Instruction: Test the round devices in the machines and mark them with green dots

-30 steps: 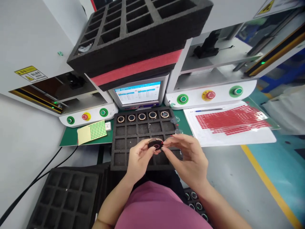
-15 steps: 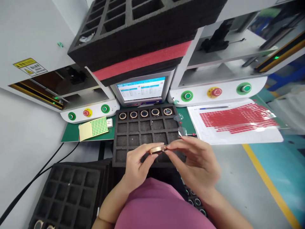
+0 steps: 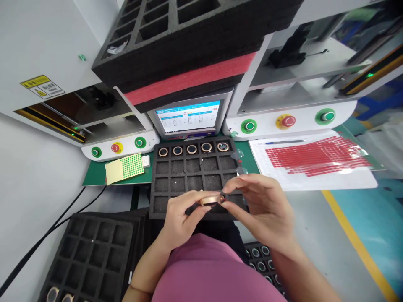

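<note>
A small round rose-gold ring part (image 3: 211, 199) is held edge-on between both hands, above a black foam tray (image 3: 166, 184). My left hand (image 3: 179, 220) pinches its left side with thumb and fingers. My right hand (image 3: 262, 207) pinches its right side, fingers curled. The tray's far row holds several of the same gold-rimmed round parts (image 3: 192, 149); its other pockets show bare foam.
Behind the tray stand a lit screen (image 3: 189, 118), a stack of foam trays (image 3: 189, 46) and two white machines with green and red buttons (image 3: 285, 121). A sheet of red stickers (image 3: 315, 157) lies right, a green-dot sheet (image 3: 126, 167) left. More foam trays (image 3: 91, 251) sit lower left.
The round part went from showing its dark face to lying edge-on between my fingers. Both hands shifted slightly right and lower over the tray.
</note>
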`<state>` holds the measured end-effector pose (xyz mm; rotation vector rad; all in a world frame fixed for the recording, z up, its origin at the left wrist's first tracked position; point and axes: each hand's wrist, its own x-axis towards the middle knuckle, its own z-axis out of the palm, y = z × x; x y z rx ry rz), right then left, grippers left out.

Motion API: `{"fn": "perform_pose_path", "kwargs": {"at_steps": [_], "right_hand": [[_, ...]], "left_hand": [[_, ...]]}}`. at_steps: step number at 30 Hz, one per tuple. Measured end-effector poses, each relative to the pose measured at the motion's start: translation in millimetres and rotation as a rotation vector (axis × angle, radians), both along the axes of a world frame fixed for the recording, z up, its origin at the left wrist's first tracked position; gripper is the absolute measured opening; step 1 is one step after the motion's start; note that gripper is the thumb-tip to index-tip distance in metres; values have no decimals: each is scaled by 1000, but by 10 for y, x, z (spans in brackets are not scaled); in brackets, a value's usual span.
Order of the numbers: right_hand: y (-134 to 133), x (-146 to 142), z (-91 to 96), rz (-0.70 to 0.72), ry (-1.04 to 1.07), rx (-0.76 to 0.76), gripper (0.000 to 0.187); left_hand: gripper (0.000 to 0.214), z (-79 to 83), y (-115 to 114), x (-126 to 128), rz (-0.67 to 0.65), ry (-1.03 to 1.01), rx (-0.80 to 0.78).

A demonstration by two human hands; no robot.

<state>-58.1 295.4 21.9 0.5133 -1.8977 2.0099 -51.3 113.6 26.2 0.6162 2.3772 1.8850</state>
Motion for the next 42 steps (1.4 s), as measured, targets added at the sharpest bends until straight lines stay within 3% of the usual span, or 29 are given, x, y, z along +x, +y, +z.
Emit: {"fn": "perform_pose_path", "kwargs": {"at_steps": [6, 12, 15, 18, 20, 23, 24, 28, 32, 36, 42], "right_hand": [[-47, 75, -49, -210, 74, 73, 51], [21, 55, -47, -137, 23, 103, 45], [-45, 112, -61, -221, 61, 165, 46], [-78, 165, -137, -273, 136, 194, 47], [15, 74, -272, -367, 116, 218, 41], [358, -345, -630, -577, -184, 190, 36], [499, -531, -773, -589, -342, 133, 41], [914, -1151, -1276, -589, -529, 130, 55], [941, -1350, -1492, -511, -624, 137, 63], [843, -1273, -1336, -477, -608, 97, 65], [694, -838, -664, -302, -401, 52, 64]], "left_hand": [[28, -32, -12, 3, 8, -17, 22], [27, -10, 9, 20, 15, -68, 44], [25, -31, 68, 25, 75, -77, 59], [22, -85, 102, -12, 245, -88, 90], [19, -118, 86, -59, 423, -100, 143], [20, -131, 29, -122, 590, -135, 234], [22, -127, 13, -133, 599, -154, 249], [26, -111, -8, -130, 542, -249, 263], [29, -134, -12, -126, 471, -343, 305], [31, -138, -22, -138, 401, -446, 346], [35, -141, 52, -178, 403, -564, 465]]}}
